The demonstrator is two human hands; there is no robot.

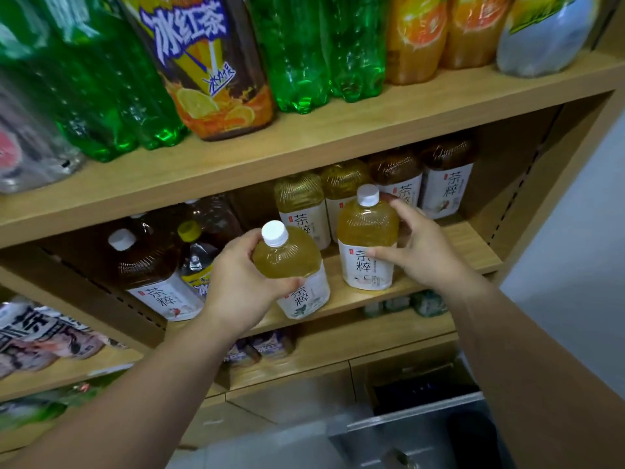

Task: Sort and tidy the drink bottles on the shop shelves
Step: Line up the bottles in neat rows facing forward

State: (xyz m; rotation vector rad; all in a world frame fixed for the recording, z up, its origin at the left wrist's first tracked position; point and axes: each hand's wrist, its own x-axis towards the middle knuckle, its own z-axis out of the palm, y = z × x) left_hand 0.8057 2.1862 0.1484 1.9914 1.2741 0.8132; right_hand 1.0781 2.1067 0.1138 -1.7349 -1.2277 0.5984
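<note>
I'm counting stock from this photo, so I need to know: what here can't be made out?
All in the head view:
Caps of the big top-shelf bottles: cut off by the upper edge.
Left tea bottle label: partly covered by the left hand.
Goods on the lower left shelf: blurred.
Small bottles under the middle shelf board: mostly hidden by it.

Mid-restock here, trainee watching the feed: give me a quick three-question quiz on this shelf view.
1. True or false: the left hand grips a tilted pale tea bottle.
2. The right hand holds an upright tea bottle on: A) top shelf, B) middle shelf, C) floor.
3. Fill in: the soda bottles beside the iced-tea bottle are ____.
Key: 1 true; 2 B; 3 green.
</note>
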